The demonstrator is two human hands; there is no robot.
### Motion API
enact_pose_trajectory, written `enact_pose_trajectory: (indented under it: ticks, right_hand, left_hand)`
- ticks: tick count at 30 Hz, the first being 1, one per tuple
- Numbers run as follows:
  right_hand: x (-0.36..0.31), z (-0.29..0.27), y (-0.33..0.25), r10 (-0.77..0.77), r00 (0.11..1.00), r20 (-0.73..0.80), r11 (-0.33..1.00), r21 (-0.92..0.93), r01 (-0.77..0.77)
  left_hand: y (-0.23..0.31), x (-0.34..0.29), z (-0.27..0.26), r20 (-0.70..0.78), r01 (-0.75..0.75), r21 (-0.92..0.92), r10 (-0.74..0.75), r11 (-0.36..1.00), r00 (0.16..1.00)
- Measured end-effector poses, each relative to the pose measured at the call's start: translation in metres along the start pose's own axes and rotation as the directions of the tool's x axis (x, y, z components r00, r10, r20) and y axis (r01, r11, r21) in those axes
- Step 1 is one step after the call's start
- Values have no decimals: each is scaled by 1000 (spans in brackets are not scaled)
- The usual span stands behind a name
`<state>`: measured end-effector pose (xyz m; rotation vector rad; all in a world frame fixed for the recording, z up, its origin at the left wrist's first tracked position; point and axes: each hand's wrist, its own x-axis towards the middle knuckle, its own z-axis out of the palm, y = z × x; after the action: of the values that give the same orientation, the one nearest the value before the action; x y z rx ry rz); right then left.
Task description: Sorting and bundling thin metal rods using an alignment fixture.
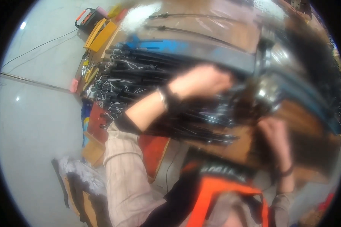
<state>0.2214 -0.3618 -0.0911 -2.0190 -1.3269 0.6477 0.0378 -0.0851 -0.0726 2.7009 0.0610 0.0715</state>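
My left hand (206,80) reaches over a bundle of long black rods (144,70), many with thin white wires at their left ends. It is curled closed and smeared by motion; what it may hold I cannot make out. A dark band circles that wrist. My right hand (274,134) is lower and to the right, beside a shiny round metal part (267,90) of a bench machine. Blur hides whether its fingers grip anything. Behind the rods runs a long blue-grey metal bar (219,58).
Two dark cables (201,34) lie under clear plastic at the far side. Past the bench's left end are a yellow bin (100,36) and a black box with an orange handle (89,20). A red board (153,153) sits below the rods. A thin pole (38,80) crosses the left.
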Motion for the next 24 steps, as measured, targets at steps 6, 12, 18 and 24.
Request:
enact_pose_trajectory:
  ticks: [6,12,18,24]
  right_hand:
    - [-8,6,0,-17,1000,-7,999,38,18]
    - [-14,14,22,-232,953,-197,961,104,255]
    - [-38,15,32,-283,907,-311,950,39,310]
    - [-44,18,44,-614,684,-393,786,-386,483]
  left_hand:
    - [26,-6,20,115,-44,121,30,992,993]
    - [85,14,44,-6,-91,58,92,994,996]
    - [105,20,54,-32,-136,39,138,990,990]
    - [140,34,53,73,-127,294,110,948,991]
